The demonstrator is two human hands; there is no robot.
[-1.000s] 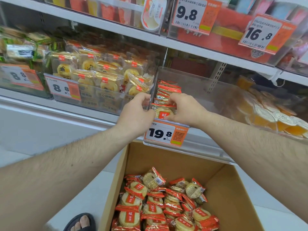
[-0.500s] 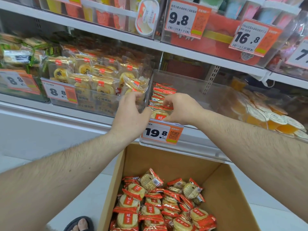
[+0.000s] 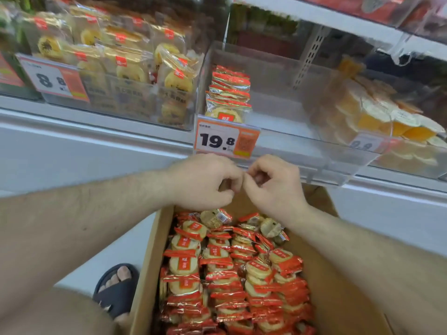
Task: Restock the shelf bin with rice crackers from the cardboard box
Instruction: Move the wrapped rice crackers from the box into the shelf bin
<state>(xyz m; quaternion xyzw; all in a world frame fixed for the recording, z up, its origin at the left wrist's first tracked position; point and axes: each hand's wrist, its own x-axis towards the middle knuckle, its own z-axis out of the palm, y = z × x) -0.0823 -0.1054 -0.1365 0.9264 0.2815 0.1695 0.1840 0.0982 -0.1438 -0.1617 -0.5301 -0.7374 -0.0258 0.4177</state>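
A clear shelf bin (image 3: pixel 278 71) holds one row of red-and-gold rice cracker packs (image 3: pixel 228 93) standing against its left wall; the rest of the bin is bare. Below it stands an open cardboard box (image 3: pixel 150 262) filled with several rows of the same rice crackers (image 3: pixel 229 274). My left hand (image 3: pixel 203 182) and my right hand (image 3: pixel 273 187) hover side by side over the box's far edge, just under the bin's front. Their fingers are loosely curled, the fingertips nearly meet, and neither holds a pack.
A 19.8 price tag (image 3: pixel 226 139) hangs on the bin's front. A bin of yellow pastries (image 3: pixel 121 64) stands to the left, a bin of orange jelly cups (image 3: pixel 387 122) to the right. A shelf (image 3: pixel 338 18) runs overhead. My sandalled foot (image 3: pixel 116 288) is left of the box.
Both hands let go of the cracker row in the bin and dropped down out of it to just above the box. The view tilted downward.
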